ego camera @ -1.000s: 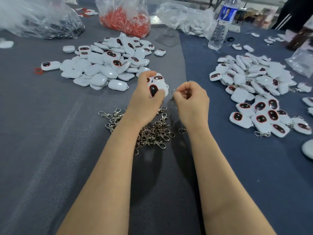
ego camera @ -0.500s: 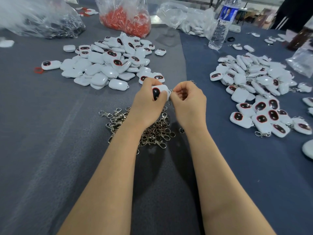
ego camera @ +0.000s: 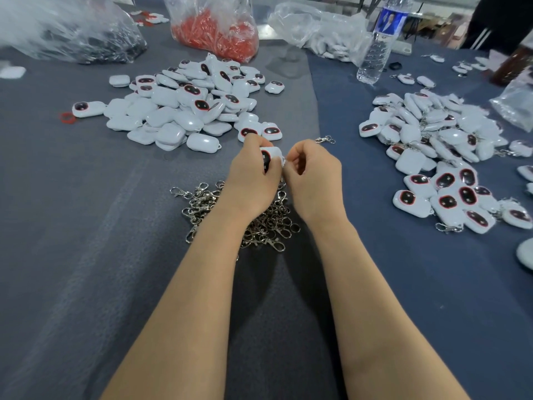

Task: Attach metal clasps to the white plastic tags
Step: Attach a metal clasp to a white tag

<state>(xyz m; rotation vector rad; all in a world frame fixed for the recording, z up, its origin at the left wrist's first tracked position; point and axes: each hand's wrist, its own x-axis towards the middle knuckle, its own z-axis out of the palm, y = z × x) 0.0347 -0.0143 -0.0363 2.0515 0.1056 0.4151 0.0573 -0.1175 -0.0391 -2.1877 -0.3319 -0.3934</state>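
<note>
Left hand [ego camera: 253, 180]: closed around one white tag [ego camera: 273, 153]. The thumb lies across its dark, red-rimmed face and the fingers wrap behind it. The tag is held clear of the table, with its right edge turned toward the other hand.

Right hand [ego camera: 314, 180]: fingers curled tightly, tips pinched together against the tag's right edge. They pinch a metal clasp [ego camera: 283, 160], of which only a sliver shows between the hands. How far it is engaged with the tag cannot be seen.

Change noted: one second ago the hands were apart, with the clasp visible in the gap and the tag held farther out over the near edge of the left pile. Both hands have since drawn together and now touch at the fingertips.

Position of work items:
- The held tag sits between the two hands, directly over the far edge of the clasp pile [ego camera: 259, 223], which lies under the wrists.
- The pile of bare tags [ego camera: 178, 111] lies far left.
- The pile of tags with clasps [ego camera: 432, 151] lies to the right, well apart.
- A single loose clasp [ego camera: 325, 139] rests just beyond the right hand.
</note>
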